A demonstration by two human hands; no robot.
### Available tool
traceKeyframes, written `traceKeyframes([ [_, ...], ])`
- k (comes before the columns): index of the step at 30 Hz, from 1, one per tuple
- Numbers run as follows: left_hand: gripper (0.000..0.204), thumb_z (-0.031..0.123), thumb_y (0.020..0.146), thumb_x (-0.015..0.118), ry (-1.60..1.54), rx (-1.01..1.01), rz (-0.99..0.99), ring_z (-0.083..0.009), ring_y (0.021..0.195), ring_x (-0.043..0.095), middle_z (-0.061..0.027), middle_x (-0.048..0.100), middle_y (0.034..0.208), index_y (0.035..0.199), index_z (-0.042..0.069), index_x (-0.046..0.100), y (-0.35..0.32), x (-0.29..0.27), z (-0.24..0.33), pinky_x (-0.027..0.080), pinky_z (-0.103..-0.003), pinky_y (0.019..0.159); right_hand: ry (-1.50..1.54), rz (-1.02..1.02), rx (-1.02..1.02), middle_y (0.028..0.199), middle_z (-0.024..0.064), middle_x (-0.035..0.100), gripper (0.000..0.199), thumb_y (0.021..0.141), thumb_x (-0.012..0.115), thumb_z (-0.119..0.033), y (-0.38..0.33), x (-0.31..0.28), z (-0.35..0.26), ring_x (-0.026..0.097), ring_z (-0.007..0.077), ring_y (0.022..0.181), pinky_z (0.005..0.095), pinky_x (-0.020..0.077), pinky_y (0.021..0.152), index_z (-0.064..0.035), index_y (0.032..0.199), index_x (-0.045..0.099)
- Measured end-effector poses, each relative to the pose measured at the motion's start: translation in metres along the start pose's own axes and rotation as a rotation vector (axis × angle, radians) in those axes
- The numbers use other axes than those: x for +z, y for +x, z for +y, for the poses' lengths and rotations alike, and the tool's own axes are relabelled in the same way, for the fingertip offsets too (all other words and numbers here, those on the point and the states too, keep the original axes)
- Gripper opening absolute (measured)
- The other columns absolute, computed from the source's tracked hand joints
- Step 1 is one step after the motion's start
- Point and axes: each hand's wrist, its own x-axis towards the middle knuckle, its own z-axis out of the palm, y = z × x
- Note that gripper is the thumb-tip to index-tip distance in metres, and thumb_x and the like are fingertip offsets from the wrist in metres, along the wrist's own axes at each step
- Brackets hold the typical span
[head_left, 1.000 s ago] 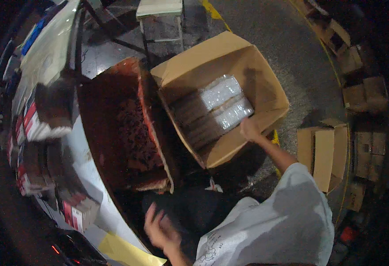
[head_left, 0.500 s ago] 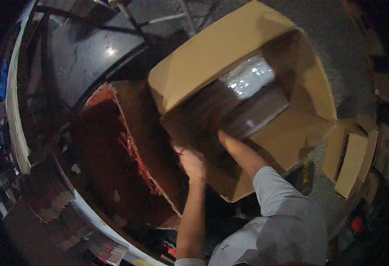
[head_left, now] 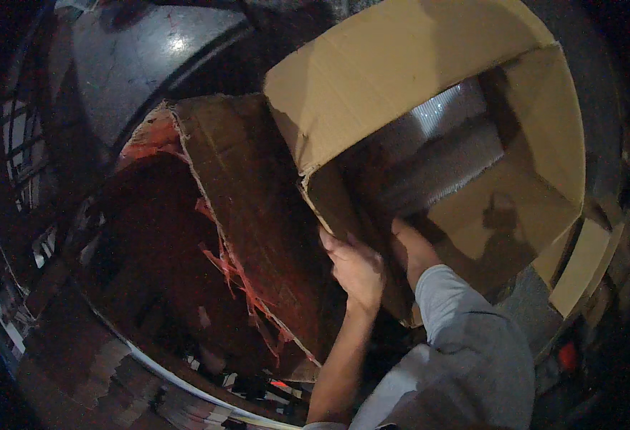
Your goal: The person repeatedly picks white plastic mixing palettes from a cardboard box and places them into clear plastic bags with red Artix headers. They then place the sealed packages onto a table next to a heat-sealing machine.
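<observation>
A large tan cardboard box lies tilted with its open side facing me. Inside it sit shiny packs in clear wrap, stacked toward the back and partly in shadow. My left hand is closed on the box's near left edge, its fingers partly behind the cardboard wall. My right hand reaches into the opening, close to the near end of the packs. Its fingers are lost in the dark there, so I cannot see whether they grip anything.
Left of the tan box stands an older brown carton with a torn edge and red plastic strands. Its inside is dark. A grey metal surface lies at the far left. More cardboard rests at the right.
The tan box and both hands appear farther right in view. My left hand's grip on the box edge shows more plainly, and the right hand still reaches inside.
</observation>
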Motion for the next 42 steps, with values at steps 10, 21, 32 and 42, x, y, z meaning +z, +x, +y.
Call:
traceKeyframes([
  [10,0.058,0.006,0.086,0.049,0.061,0.142,0.028,-0.0508,0.09,0.052,-0.0345,0.047,0.108,0.129,-0.008,0.014,-0.002,-0.002,-0.005,0.045,-0.051,0.075,0.036,0.018,0.028,0.116,0.0238,0.051,0.069,0.062,0.073,-0.028,-0.014,0.002,-0.002,0.048,0.0381,0.111,0.0438,0.0417,0.092,0.0028,0.117,0.045],
  [21,0.058,0.007,0.086,0.049,-0.004,0.1,0.035,-0.0495,0.097,0.051,-0.0336,0.046,0.114,0.132,-0.006,0.015,-0.002,0.0,-0.001,0.043,-0.049,0.082,0.081,0.023,0.05,0.116,0.0235,0.051,0.074,0.06,0.075,-0.029,-0.009,0.003,-0.013,0.048,0.0375,0.11,0.0441,0.0416,0.092,0.0024,0.119,0.044],
  [32,0.059,0.008,0.087,0.049,0.079,0.221,0.068,-0.0482,0.097,0.053,-0.0334,0.046,0.115,0.133,-0.005,0.015,-0.001,-0.001,-0.005,0.045,-0.048,0.079,0.111,0.058,0.071,0.117,0.0232,0.05,0.078,0.057,0.076,-0.029,-0.015,0.006,-0.019,0.048,0.0369,0.109,0.0445,0.0414,0.092,0.0019,0.12,0.043],
  [42,0.06,0.009,0.088,0.047,0.062,0.183,0.062,-0.0488,0.098,0.054,-0.0349,0.046,0.115,0.134,-0.006,0.012,-0.004,0.003,-0.005,0.046,-0.047,0.08,0.143,0.094,0.058,0.117,0.0229,0.05,0.081,0.055,0.078,-0.03,-0.008,0.0,-0.022,0.049,0.0364,0.108,0.0448,0.0413,0.092,0.0015,0.121,0.042],
])
